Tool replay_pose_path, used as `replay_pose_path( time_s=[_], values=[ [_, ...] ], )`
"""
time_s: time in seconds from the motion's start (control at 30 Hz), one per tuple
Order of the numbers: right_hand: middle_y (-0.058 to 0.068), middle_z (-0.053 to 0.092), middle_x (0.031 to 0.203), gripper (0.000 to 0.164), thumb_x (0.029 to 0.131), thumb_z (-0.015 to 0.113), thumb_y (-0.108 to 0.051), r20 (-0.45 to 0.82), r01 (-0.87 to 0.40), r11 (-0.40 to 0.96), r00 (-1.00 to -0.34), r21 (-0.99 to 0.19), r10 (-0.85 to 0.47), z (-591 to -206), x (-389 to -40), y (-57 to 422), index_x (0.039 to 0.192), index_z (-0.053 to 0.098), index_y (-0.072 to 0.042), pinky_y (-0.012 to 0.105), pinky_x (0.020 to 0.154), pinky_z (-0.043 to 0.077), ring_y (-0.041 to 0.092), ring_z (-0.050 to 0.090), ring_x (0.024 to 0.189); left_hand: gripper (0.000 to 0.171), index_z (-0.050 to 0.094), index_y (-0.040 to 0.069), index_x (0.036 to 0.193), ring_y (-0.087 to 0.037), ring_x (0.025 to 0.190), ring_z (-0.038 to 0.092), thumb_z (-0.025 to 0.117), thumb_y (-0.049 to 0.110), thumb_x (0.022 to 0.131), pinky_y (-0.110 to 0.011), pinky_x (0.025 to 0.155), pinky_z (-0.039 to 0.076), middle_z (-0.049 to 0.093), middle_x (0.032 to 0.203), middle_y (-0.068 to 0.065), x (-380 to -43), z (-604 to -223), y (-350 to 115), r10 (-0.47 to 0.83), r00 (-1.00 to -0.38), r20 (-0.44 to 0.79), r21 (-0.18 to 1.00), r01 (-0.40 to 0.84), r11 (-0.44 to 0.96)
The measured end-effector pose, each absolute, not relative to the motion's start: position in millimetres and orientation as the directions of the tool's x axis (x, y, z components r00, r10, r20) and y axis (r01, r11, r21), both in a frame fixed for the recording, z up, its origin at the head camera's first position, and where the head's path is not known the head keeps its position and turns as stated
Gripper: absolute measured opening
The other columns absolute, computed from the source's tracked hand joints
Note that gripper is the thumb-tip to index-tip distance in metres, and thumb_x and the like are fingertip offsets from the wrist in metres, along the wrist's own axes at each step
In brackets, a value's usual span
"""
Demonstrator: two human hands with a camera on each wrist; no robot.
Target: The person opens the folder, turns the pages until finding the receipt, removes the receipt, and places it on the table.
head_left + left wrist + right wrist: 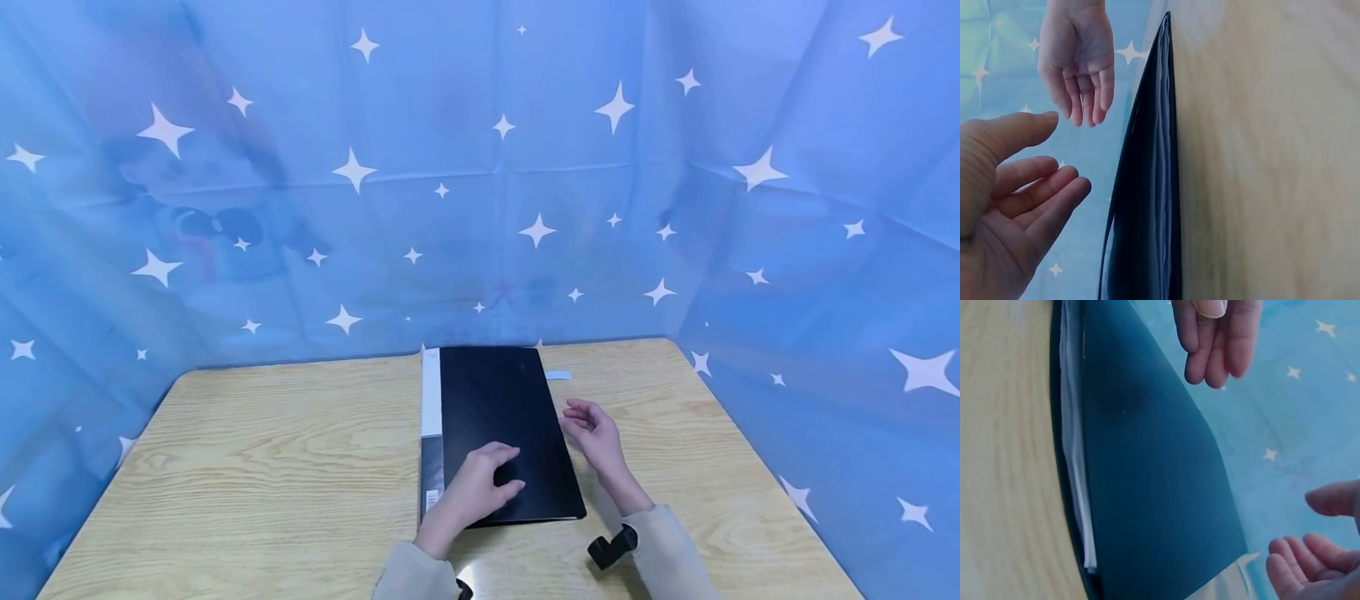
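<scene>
A black folder (pixel 498 417) lies closed on the table, with a white label strip (pixel 431 392) down its spine on the left. White sheets (pixel 1163 169) show between its covers in the left wrist view. Over the lower part of the cover is my left hand (pixel 480 483), thumb and fingers apart and nothing between them. My right hand (pixel 600 437) is beside the folder's right edge, fingers loosely bent and empty. Both hands also appear in the right wrist view, the right hand (pixel 1319 559) low at the side and the left hand (pixel 1216 340) at the top.
The wood-grain table (pixel 300 467) extends on both sides of the folder. A small light blue strip (pixel 558 375) lies by the folder's upper right edge. A blue curtain with white stars (pixel 450 167) stands behind the table and at its sides.
</scene>
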State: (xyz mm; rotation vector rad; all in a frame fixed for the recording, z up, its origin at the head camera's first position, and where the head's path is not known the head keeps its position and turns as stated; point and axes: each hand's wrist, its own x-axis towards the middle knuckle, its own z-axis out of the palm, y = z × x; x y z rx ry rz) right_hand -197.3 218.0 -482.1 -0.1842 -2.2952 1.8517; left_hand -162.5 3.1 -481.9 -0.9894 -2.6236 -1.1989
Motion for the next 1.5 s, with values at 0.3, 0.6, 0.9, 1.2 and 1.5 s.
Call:
replay_pose_path(
  time_s=[0.3, 0.6, 0.9, 1.2, 1.5],
  values=[
    [0.026, 0.059, 0.108, 0.034, 0.086, 0.06, 0.004, 0.051, -0.002, 0.223, -0.975, -0.975, 0.217, -483.0, -196.0, 221.9, 0.118, 0.053, 0.012, 0.012, 0.072, 0.045, -0.003, 0.056, 0.079, 0.044, 0.062, -0.005, 0.115, -0.019, 0.106, 0.059, 0.075, 0.014, 0.077, -0.028, 0.092, 0.046, 0.063, 0.112, -0.01, -155.0, -482.6, 18.5, 0.574, -0.771, 0.275, 0.601, 0.604, 0.524],
    [0.027, 0.059, 0.109, 0.034, 0.087, 0.06, 0.002, 0.052, -0.008, 0.197, -0.974, -0.98, 0.221, -481.5, -195.7, 223.9, 0.118, 0.052, 0.013, 0.012, 0.071, 0.046, -0.004, 0.056, 0.079, 0.055, 0.061, -0.003, 0.118, -0.019, 0.107, 0.056, 0.08, 0.017, 0.07, -0.025, 0.091, 0.045, 0.061, 0.114, -0.008, -148.0, -486.6, 30.3, 0.592, -0.758, 0.273, 0.54, 0.63, 0.558],
    [0.025, 0.061, 0.103, 0.032, 0.085, 0.06, 0.004, 0.077, -0.034, 0.182, -0.969, -0.983, 0.235, -483.8, -195.1, 224.7, 0.115, 0.053, 0.015, 0.013, 0.07, 0.047, -0.002, 0.057, 0.078, 0.064, 0.058, 0.0, 0.122, -0.018, 0.109, 0.052, 0.081, 0.018, 0.065, -0.023, 0.089, 0.046, 0.057, 0.116, -0.007, -140.7, -486.5, 40.2, 0.591, -0.766, 0.253, 0.456, 0.633, 0.625],
    [0.027, 0.06, 0.107, 0.031, 0.087, 0.061, 0.001, 0.062, -0.012, 0.198, -0.966, -0.98, 0.25, -485.1, -193.8, 224.5, 0.114, 0.056, 0.013, 0.013, 0.071, 0.046, -0.003, 0.057, 0.078, 0.069, 0.055, 0.0, 0.122, -0.02, 0.106, 0.051, 0.079, 0.013, 0.059, -0.022, 0.078, 0.049, 0.055, 0.116, -0.007, -137.5, -489.9, 46.7, 0.591, -0.755, 0.286, 0.311, 0.656, 0.687],
    [0.023, 0.061, 0.109, 0.032, 0.088, 0.06, -0.003, 0.029, 0.025, 0.203, -0.967, -0.979, 0.255, -481.4, -192.2, 225.2, 0.117, 0.056, 0.011, 0.017, 0.073, 0.047, -0.002, 0.056, 0.08, 0.067, 0.056, -0.001, 0.119, -0.022, 0.103, 0.052, 0.078, 0.01, 0.056, -0.023, 0.075, 0.05, 0.054, 0.111, -0.009, -137.8, -494.0, 49.8, 0.579, -0.748, 0.326, 0.211, 0.654, 0.726]
  ],
)
